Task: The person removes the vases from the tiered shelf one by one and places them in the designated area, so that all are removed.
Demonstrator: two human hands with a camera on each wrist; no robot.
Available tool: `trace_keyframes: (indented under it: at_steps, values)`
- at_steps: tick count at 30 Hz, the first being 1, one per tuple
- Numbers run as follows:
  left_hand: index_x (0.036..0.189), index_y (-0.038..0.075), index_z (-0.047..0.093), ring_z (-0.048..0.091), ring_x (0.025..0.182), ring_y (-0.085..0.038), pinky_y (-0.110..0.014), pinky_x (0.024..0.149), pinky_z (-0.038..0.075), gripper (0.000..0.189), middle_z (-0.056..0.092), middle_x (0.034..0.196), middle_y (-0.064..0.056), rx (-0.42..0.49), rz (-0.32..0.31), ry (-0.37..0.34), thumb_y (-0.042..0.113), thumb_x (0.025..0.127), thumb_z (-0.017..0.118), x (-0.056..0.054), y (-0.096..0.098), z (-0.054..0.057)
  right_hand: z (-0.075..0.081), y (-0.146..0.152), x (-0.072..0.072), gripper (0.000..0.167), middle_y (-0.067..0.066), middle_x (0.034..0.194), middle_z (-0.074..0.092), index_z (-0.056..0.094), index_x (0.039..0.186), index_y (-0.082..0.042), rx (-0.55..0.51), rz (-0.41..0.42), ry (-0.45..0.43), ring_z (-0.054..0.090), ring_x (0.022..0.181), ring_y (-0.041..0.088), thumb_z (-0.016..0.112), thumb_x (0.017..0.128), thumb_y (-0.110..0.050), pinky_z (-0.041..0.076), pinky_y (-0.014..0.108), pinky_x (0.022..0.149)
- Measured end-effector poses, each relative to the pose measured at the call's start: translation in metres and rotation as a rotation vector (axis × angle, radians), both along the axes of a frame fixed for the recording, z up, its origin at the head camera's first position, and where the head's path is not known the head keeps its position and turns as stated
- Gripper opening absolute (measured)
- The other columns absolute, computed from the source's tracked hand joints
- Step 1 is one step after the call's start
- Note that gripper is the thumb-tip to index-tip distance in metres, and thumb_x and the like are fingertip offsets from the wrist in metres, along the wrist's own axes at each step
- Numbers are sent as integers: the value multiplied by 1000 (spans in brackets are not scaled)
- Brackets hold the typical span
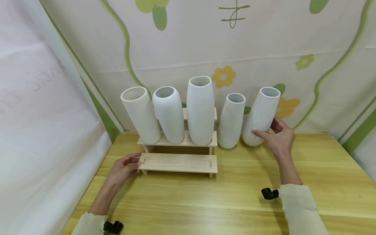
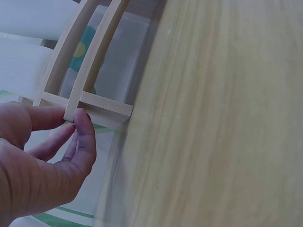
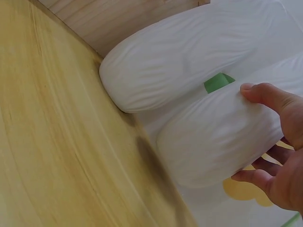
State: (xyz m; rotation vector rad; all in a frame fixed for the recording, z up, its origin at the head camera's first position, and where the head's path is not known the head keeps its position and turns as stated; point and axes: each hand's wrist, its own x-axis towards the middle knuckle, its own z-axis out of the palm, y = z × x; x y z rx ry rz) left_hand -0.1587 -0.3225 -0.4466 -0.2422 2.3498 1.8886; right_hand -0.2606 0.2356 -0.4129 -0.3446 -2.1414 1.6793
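My right hand [image 1: 281, 139] grips the rightmost white vase [image 1: 262, 114], thumb across its front and fingers round its far side. The right wrist view shows this vase [image 3: 213, 137] with wavy ridges, its base close over the table. Left of it a similar ridged vase [image 1: 232, 120] stands upright. My left hand [image 1: 121, 170] pinches the left end of the lowest plank of a stepped wooden stand [image 1: 177, 162]. Thumb and index finger meet at that plank's corner in the left wrist view. On the middle step stand a ribbed vase [image 1: 141, 116], a smooth vase [image 1: 168, 116] and a tall vase [image 1: 201, 112].
The stand's top step [image 1: 215, 114] shows partly behind the vases. A wood-grain table [image 1: 235, 202] spreads in front of the stand. Patterned cloth [image 1: 176, 45] hangs right behind the vases, and white cloth [image 1: 44, 130] hangs along the left side.
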Motion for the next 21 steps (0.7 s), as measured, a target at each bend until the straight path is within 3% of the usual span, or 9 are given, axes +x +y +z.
trace_keyframes:
  at_steps: [7,21]
  values:
    - [157,0,51,68,102,-8,-22,89,64,53,60,135,-11,1,-4,-6,13,107,67,0,0,0,-6,-2,-4,89,12,147,68,66,149,-19,-2,13,5,68,130,16,104,68,-13,59,10,87]
    - [157,-2,49,67,100,-7,-23,88,64,54,59,133,-10,2,-14,-1,11,107,66,1,0,1,-15,-3,-5,92,12,150,66,61,154,-21,60,27,-48,66,133,19,103,72,-20,57,29,112]
